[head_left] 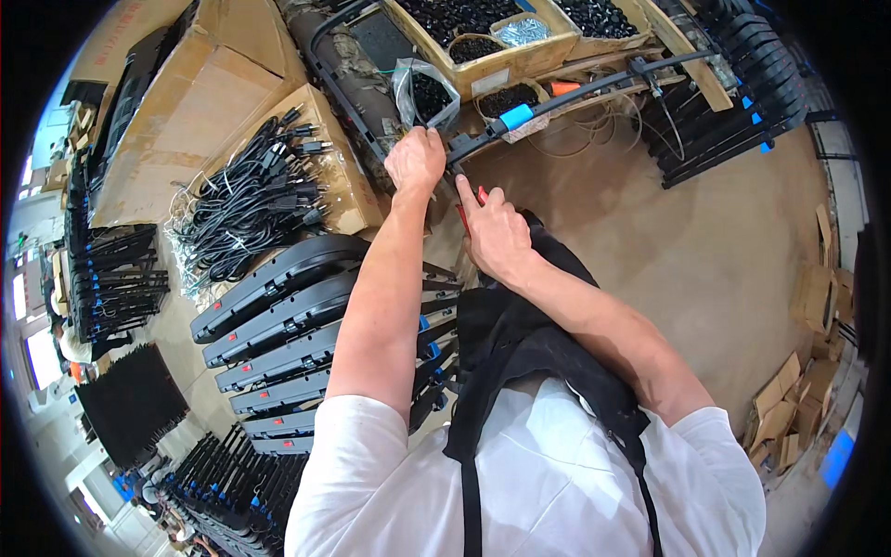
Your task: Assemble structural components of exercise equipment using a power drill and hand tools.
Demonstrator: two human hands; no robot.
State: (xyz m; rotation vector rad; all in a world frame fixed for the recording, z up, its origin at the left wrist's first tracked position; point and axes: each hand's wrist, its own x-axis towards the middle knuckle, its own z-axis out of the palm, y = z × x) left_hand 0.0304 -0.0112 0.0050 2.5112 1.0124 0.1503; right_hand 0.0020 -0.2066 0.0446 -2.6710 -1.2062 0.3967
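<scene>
My left hand [416,160] is closed at the near corner of a black metal tube frame [474,143]; whatever its fingers grip is hidden. Just beyond it stands a clear plastic bag [444,113] of small black parts. My right hand [498,230] is wrapped round a red-handled hand tool [482,196], whose working end I cannot make out. The right index finger stretches forward to the frame's corner, close to my left hand. A blue sleeve [516,117] sits on the frame's right-hand bar.
Beyond the frame, cardboard boxes [492,72] hold black parts and silvery screws [522,32]. To the left are a carton of bundled black cables [251,200] and stacked black housings [278,348]. Black frames [742,70] stand at the far right; flattened cardboard [784,408] lies right.
</scene>
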